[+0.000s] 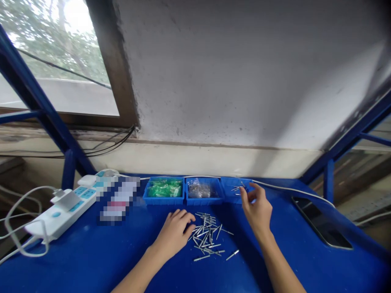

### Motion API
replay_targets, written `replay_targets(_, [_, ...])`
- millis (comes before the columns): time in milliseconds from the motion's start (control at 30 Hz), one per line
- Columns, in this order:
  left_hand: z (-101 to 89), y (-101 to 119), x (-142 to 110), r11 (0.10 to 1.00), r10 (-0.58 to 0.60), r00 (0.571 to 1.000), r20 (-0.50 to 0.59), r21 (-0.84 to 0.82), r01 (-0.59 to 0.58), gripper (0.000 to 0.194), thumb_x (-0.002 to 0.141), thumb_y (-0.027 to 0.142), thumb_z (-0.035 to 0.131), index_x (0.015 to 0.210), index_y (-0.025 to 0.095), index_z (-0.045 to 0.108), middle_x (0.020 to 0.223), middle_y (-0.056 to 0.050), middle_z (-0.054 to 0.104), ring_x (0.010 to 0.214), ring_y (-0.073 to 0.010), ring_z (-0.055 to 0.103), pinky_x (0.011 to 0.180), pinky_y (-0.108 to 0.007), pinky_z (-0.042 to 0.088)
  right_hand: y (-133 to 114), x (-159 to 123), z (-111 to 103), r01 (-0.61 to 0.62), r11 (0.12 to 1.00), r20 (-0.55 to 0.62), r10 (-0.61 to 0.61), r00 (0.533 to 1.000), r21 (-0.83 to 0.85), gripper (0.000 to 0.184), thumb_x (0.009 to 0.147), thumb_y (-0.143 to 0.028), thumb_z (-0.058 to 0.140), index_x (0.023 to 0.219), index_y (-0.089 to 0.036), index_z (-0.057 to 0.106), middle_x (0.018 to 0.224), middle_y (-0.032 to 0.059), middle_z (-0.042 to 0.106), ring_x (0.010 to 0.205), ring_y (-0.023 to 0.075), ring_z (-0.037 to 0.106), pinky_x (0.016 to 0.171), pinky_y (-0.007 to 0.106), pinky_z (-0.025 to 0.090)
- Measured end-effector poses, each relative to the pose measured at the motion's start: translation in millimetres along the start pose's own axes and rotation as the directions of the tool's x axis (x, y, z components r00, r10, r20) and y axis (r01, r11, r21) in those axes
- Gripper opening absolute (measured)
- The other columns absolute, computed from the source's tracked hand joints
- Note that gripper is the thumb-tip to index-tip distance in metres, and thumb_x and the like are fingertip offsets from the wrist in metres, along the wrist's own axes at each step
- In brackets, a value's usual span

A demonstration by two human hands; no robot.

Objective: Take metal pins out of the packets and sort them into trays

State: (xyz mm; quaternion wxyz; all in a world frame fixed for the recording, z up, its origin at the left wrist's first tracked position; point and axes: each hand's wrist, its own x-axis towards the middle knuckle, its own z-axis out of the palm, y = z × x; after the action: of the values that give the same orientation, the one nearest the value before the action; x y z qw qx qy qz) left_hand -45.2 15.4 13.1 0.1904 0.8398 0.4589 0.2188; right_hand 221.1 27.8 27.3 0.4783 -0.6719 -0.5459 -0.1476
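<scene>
A loose pile of silver blind rivets (207, 234) lies on the blue tabletop (100, 260). My left hand (176, 228) rests at the pile's left edge, palm down, fingers slightly bent and apart. Over the front right of the right-hand blue bin (226, 199), my right hand (257, 205) is raised with thumb and fingers curled into a pinch. Whatever sits between those fingertips is too small to make out. A few rivets (236, 188) show inside that bin, close to the thumb.
Beside it stand a middle bin (204, 201) of small clear bags and a left bin (163, 200) of green bags. A power strip (65, 211) with plugs and cables lies left; a phone (322, 223) lies right. Blue frame posts and a wall (220, 81) border the table.
</scene>
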Motion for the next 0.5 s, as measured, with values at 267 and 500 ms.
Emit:
replay_targets(267, [4.9, -4, 5, 0.997, -0.001, 1.000, 0.000, 0.082, 0.001, 0.017, 0.088, 0.018, 0.046, 0.078, 0.022, 0.059, 0.085, -0.001, 0.062, 0.085, -0.0211, 0.055, 0.076, -0.036, 0.035, -17, -23, 8, 0.067, 0.974, 0.290, -0.130, 0.948, 0.217, 0.031, 0.089, -0.041, 0.045, 0.102, -0.015, 0.057, 0.060, -0.0009, 0.056, 0.053, 0.0142, 0.055, 0.054, 0.025, 0.044])
replay_targets(500, [-1.0, -6, 4, 0.998, -0.038, 0.995, -0.095, 0.037, 0.042, 0.021, 0.094, 0.021, 0.035, 0.084, 0.021, 0.054, 0.087, -0.002, 0.062, 0.084, -0.0201, 0.055, 0.075, -0.035, 0.038, -63, -58, 20, 0.314, 0.847, 0.495, -0.511, 0.702, 0.429, 0.015, 0.088, -0.024, 0.049, 0.099, -0.019, 0.058, 0.082, 0.0053, 0.062, 0.070, 0.0162, 0.059, 0.062, 0.026, 0.045])
